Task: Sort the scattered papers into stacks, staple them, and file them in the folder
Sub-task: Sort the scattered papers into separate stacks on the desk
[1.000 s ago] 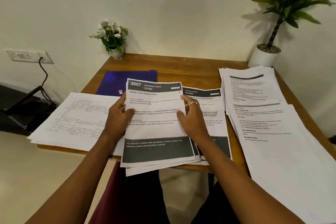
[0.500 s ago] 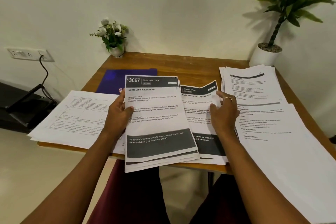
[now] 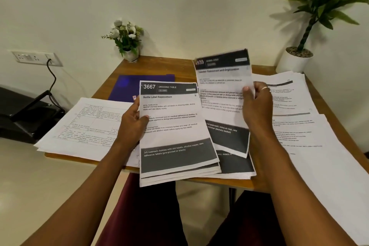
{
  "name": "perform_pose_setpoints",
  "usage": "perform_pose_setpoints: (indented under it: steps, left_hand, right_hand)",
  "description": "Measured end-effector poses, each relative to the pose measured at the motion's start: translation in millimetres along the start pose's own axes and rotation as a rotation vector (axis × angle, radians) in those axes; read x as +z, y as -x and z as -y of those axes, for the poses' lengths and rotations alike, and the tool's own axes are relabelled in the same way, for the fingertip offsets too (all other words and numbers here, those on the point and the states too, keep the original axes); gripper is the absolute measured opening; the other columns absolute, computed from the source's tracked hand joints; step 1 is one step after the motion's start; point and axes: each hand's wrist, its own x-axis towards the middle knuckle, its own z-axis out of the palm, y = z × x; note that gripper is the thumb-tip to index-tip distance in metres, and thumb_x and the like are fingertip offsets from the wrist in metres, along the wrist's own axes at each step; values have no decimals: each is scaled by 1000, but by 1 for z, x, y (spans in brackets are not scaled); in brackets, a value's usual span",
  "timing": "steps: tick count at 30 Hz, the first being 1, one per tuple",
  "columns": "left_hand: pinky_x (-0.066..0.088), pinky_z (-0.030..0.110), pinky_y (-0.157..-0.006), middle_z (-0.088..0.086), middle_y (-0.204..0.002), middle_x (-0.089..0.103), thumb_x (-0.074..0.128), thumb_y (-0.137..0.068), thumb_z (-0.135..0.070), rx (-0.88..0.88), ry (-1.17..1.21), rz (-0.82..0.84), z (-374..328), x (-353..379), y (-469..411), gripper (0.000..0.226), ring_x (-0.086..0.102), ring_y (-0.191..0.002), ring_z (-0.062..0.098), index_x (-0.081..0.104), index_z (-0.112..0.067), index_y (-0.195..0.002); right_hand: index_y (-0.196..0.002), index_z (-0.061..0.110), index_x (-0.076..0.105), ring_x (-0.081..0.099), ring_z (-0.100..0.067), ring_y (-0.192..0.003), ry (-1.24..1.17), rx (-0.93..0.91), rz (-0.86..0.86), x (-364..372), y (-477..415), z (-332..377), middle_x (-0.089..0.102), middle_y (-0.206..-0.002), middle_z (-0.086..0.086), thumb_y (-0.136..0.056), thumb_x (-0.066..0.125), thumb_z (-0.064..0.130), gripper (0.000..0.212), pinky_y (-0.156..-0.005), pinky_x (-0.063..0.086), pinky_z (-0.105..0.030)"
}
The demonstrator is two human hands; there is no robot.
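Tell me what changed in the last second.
The right hand left the 3667 stack, moved right, pinched the dining-area sheet and lifted it off its pile. The left hand still grips the 3667 stack; the purple folder stayed put.

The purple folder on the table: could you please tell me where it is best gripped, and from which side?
Probably pinch the purple folder by its far right corner, coming from the right: it lies flat, that corner is bare, and its near edge is hidden under the 3667 stack held by the left hand.
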Motion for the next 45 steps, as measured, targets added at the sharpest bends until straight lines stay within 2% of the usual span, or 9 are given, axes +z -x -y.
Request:
perform_pose_setpoints:
  steps: [2,11,17,21,24,31,36,41,45]
  left_hand:
    - [64,36,-71,-11,-125,69,58,-100,-1,-5,5,-4,-1,0,0,68,75,-99,17,36,-38,-154]
    - [64,42,-78,-4,-132,68,57,-101,-4,23,-7,1,2,-1,0,64,74,-105,20,40,-34,-154]
    - [63,31,-74,-5,-129,69,56,-99,2,20,35,-1,-1,0,0,67,74,-103,16,40,-35,-152]
    - [62,39,-88,-6,-113,73,59,-101,-4,80,-67,-27,-3,0,2,37,72,-101,12,57,-13,-137]
    - [61,39,-89,-5,-111,74,54,-105,-19,78,-66,-61,-6,-1,3,29,71,-101,15,61,-16,-132]
    - [59,24,-74,-11,-106,77,41,-107,-43,12,137,-46,-18,4,5,36,74,-99,14,67,-25,-124]
    - [63,40,-77,-4,-114,76,59,-100,-7,-51,115,10,-3,-1,-1,36,75,-100,24,62,-19,-133]
    - [64,36,-78,-5,-116,74,59,-100,-3,-63,87,-20,4,-2,-5,32,75,-98,19,63,-20,-127]
    - [63,39,-79,-2,-119,73,59,-100,-4,-50,66,-22,11,-4,-9,31,75,-98,21,63,-21,-126]
  right_hand:
    - [-115,25,59,66,-9,-94,-21,-77,-12,-1,0,17,68,-112,5,-103,54,37,17,-75,59,-30]
    - [-116,6,62,64,1,-90,-106,-620,-129,-6,39,102,63,-98,15,-103,57,24,23,-69,53,-14]
    - [-116,12,60,64,6,-91,-291,-553,-89,3,34,116,67,-101,11,-102,60,19,16,-77,49,-13]
    - [-108,19,61,70,5,-83,-199,-118,313,40,31,75,71,-102,8,-102,58,17,7,-68,56,-16]
    - [-108,24,61,73,-13,-98,-113,173,508,77,42,13,73,-113,4,-102,58,21,8,-84,62,-36]
    - [-135,16,56,63,-23,-121,118,166,331,106,64,-21,64,-134,-4,-102,58,25,34,-98,56,-39]
    - [-137,13,54,60,-25,-126,126,120,313,106,66,-25,62,-138,-6,-103,58,22,36,-99,53,-35]
    - [-139,19,51,59,-21,-125,41,110,340,94,61,-28,59,-140,-1,-101,61,28,40,-91,50,-27]
    - [-128,29,62,51,-21,-128,264,-9,25,72,45,-45,55,-142,-1,-95,68,35,34,-104,50,-43]
